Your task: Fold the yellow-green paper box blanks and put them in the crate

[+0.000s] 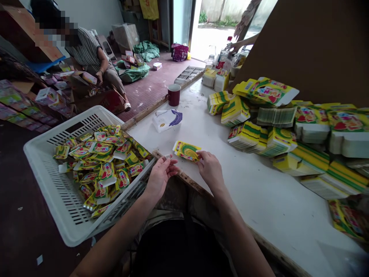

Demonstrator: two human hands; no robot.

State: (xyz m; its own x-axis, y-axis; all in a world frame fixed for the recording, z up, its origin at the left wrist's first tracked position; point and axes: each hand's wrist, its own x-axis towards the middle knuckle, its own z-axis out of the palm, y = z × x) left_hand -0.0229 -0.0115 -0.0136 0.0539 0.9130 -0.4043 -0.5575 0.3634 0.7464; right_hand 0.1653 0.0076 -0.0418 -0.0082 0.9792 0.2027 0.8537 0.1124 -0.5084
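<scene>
1. A small yellow carton (186,151) lies flat on the near edge of the white tabletop (259,200), right in front of the person, between the two hands.
2. The right hand (210,169) grips the carton's right end, fingertips pinched on it, wrist resting on the tabletop.
3. The left hand (160,176) hovers at the tabletop's edge just beside the carton's left end. Its thumb and forefinger are drawn together, but from here I cannot tell whether they grip a flap or only touch it.
4. To the left, against the tabletop's edge, sits a white slotted basket (43,169) holding a loose heap of folded cartons (100,165) in the same yellow print.
5. Further back on the tabletop lie a white tissue pack (167,119) and, beyond it, a dark red mug (173,94).
6. To the right, stacks of flat cartons (276,130) are piled along the tabletop, below a big brown board (317,46).
7. Across the room another person (92,57) sits low among boxes, well apart from all this.
</scene>
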